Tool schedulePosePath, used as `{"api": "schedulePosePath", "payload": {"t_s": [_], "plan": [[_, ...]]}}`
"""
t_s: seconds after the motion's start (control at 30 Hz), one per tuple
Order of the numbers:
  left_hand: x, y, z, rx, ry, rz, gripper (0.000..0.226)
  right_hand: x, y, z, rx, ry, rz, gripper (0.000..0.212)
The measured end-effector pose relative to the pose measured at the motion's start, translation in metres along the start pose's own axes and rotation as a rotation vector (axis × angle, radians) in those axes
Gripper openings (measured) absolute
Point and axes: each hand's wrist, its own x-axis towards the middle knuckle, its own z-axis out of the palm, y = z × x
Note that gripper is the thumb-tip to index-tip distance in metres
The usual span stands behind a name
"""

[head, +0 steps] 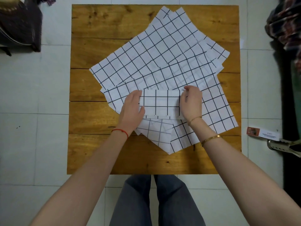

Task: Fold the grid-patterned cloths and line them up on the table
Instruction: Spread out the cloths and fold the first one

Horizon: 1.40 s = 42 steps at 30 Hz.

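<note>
Several white cloths with black grid lines (pixel 156 51) lie spread and overlapping across the wooden table (pixel 97 26). On top of them, near the table's middle, sits a small folded grid cloth (pixel 160 102) in a rectangle. My left hand (pixel 132 108) holds its left end, thumb on top and fingers along the edge. My right hand (pixel 192 101) grips its right end, with the fingertips pinching the upper right corner. Both hands cover the ends of the folded piece.
The square table stands on a pale tiled floor. A dark bag (pixel 19 25) lies at the upper left, patterned fabric (pixel 286 26) at the right edge, and a small box (pixel 262 133) on the floor to the right. My legs (pixel 156 201) are below the table's near edge.
</note>
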Motion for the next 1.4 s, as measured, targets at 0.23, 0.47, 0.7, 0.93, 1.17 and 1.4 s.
{"api": "schedulePosePath", "payload": {"t_s": [0.23, 0.47, 0.7, 0.93, 1.17, 1.4], "plan": [[0.007, -0.007, 0.016, 0.445, -0.177, 0.131, 0.072, -0.009, -0.036, 0.033, -0.331, -0.325, -0.573, 0.044], [0.005, -0.009, 0.019, 0.564, -0.213, 0.125, 0.078, -0.018, -0.041, 0.06, -0.578, -0.473, -0.571, 0.055], [0.006, -0.011, 0.02, 0.576, -0.221, 0.13, 0.078, -0.019, -0.002, 0.029, -0.605, -0.398, -0.451, 0.055], [0.006, -0.011, 0.021, 0.56, -0.237, 0.125, 0.076, -0.024, 0.045, -0.007, -0.559, -0.266, -0.266, 0.055], [-0.016, -0.013, 0.017, 0.544, -0.06, 0.242, 0.064, -0.038, 0.017, -0.003, -0.489, -0.218, -0.349, 0.055], [-0.063, -0.023, 0.022, 0.564, -0.132, 0.219, 0.059, -0.08, -0.011, 0.035, -0.599, -0.481, -0.65, 0.051]]}}
